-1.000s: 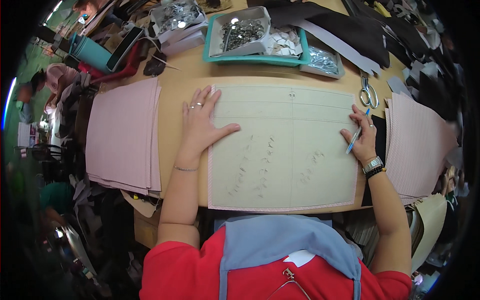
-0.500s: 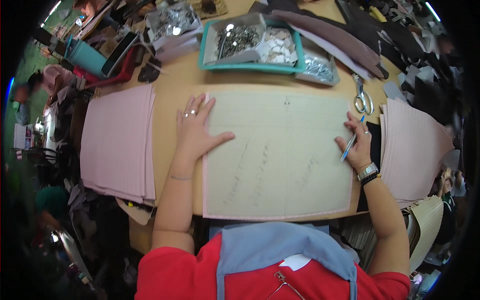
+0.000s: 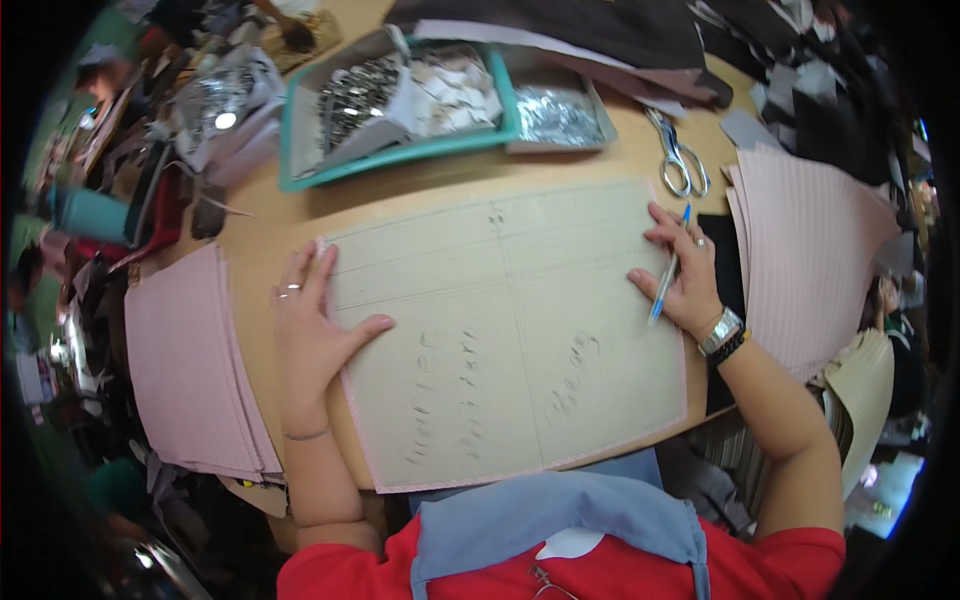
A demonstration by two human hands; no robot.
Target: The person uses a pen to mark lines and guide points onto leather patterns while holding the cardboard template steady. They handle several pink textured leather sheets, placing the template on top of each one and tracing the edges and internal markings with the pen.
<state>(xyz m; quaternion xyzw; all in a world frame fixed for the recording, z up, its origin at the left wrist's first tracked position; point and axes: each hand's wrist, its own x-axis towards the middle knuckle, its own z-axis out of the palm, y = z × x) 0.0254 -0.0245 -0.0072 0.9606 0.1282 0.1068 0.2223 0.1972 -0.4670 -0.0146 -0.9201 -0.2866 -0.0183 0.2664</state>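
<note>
Plainly, a pale sheet [image 3: 430,310] with pencil lines and handwriting lies flat on the near part of the table [image 3: 255,225], between the two hands. A narrow band of pink cloth [image 3: 361,440] shows along its left, right and near edges. The left hand [image 3: 318,335] rests on the sheet's left edge, its thumb and fingers spread wide. The right hand [image 3: 685,280] holds a blue-tipped pen [image 3: 662,285] and rests at the sheet's right edge, its thumb apart from the fingers. On the left lies a stack of pink pieces [image 3: 190,360]; on the right, beyond a black piece [image 3: 726,300], lies another pink stack [image 3: 810,250]. Scissors [image 3: 674,165] lie just beyond the right hand. On the far side, a teal tray [image 3: 400,163] holds metal bits [image 3: 355,100] and small white pieces [image 3: 455,95], beside an open box [image 3: 560,147].
</note>
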